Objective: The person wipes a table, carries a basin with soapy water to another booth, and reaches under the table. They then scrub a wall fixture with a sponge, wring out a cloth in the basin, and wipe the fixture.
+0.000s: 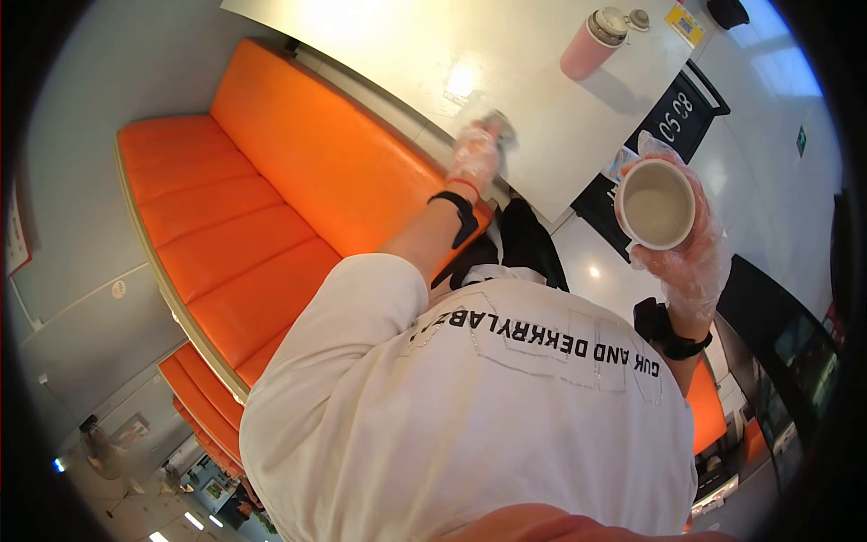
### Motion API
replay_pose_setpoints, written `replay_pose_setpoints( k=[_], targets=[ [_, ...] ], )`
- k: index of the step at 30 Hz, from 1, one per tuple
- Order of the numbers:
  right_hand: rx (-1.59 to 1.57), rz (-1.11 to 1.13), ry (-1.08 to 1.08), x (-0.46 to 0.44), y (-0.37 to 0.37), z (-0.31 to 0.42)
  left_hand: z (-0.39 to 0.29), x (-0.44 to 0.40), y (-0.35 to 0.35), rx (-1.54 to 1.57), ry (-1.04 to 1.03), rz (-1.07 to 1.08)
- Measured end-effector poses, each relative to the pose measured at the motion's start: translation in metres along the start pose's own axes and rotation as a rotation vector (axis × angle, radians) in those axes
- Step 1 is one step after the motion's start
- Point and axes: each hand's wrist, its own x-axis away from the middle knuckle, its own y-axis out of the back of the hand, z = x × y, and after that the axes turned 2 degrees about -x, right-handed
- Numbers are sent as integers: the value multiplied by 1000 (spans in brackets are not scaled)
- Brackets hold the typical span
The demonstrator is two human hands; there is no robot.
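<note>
One gloved left hand [476, 152] of ours touches a blurred grey cloth [498, 129] on the white table [542, 163]; we cannot tell its grip. Our right hand [694, 248] has fingers wrapped round a cup [656, 206]. Smears [457, 98] suggest the surface is only partly wiped.

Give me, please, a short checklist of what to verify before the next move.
1. Right hand has a secure grip around the white cup: ok, as far as the view shows.
2. Cup held over the table: not ok; in this view it shows beyond the table's edge.
3. Clear gloves on both hands: ok.
4. Pink flask standing on the table: ok.
5. Greyish item at the left hand identified: cannot tell; it is blurred.
6. Cup's fill level: cannot tell; the inside looks pale throughout.
</note>
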Motion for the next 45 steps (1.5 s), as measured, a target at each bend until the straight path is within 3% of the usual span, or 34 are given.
replay_pose_setpoints(
  k=[2,4,6,7,10,12,14,16,18,22,23,24,28,34,45],
  targets=[
    [-9,-25,-8,4,-5,8,-35,24,-13,317,11,202],
    [-9,-13,4,9,-10,16,-62,48,-7,415,-112,340],
    [7,32,35,12,-12,24,-66,60,-13,124,-502,290],
    [87,56,79,13,-13,31,-63,59,-6,114,-500,294],
    [229,30,201,21,-19,57,-20,39,0,231,-356,441],
    [154,-83,312,27,-33,66,9,50,27,3,-305,212],
    [126,-104,401,32,-40,78,45,57,63,-270,-181,229],
    [122,-84,470,36,-45,93,83,75,90,-316,25,278],
    [122,-47,535,38,-51,108,103,112,116,-135,299,174],
    [118,8,654,43,-52,134,188,178,114,165,464,189],
    [115,29,701,45,-55,143,186,211,123,140,545,141],
    [113,51,729,44,-53,149,233,225,94,180,496,64],
    [102,132,826,44,-58,173,259,262,80,77,780,140],
    [104,205,913,50,-63,193,186,267,134,-4,784,231],
    [115,312,1011,61,-67,225,207,279,113,72,768,163]
  ],
)
